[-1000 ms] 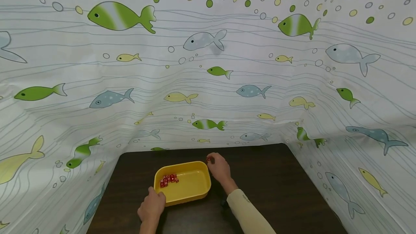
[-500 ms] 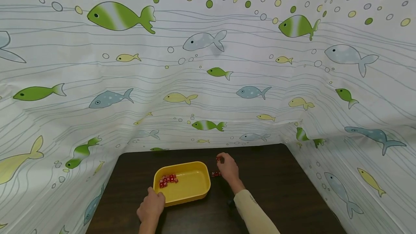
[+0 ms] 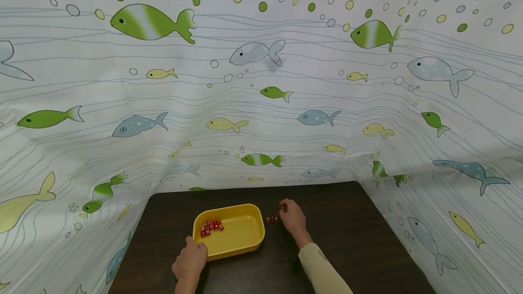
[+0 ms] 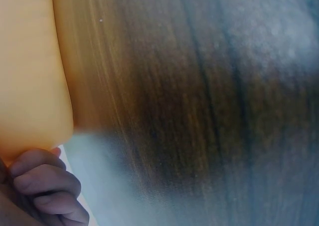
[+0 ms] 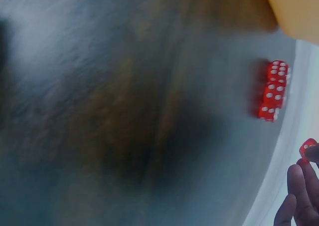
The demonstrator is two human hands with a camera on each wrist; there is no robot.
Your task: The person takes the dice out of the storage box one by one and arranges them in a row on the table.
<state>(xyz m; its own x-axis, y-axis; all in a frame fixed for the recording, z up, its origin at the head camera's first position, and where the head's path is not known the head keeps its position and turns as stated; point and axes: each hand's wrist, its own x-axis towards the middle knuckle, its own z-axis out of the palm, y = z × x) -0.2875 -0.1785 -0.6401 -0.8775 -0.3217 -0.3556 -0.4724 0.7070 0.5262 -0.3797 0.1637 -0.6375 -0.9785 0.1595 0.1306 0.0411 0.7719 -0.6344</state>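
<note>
My left hand (image 3: 190, 260) grips the near left corner of a yellow plastic tray (image 3: 243, 231); its fingers are curled under the rim in the left wrist view. A cluster of red dice (image 3: 211, 227) with white pips lies at the tray's left end. Outside the tray, just past its right side, a short row of three red dice (image 3: 271, 219) lies on the table, touching end to end in the right wrist view (image 5: 273, 91). Right of that row, my right hand (image 3: 293, 218) pinches one red die (image 5: 307, 147) between thumb and fingertips.
The dark wood table (image 3: 347, 239) extends around the tray. A white fish-patterned curtain (image 3: 261, 103) hangs behind it and along both sides. A small dark object (image 3: 295, 260) shows beside the right sleeve.
My right hand has moved right from the tray's edge with a die in its fingers, then lowered slightly. The row of dice has come into sight. My left hand stays on the tray.
</note>
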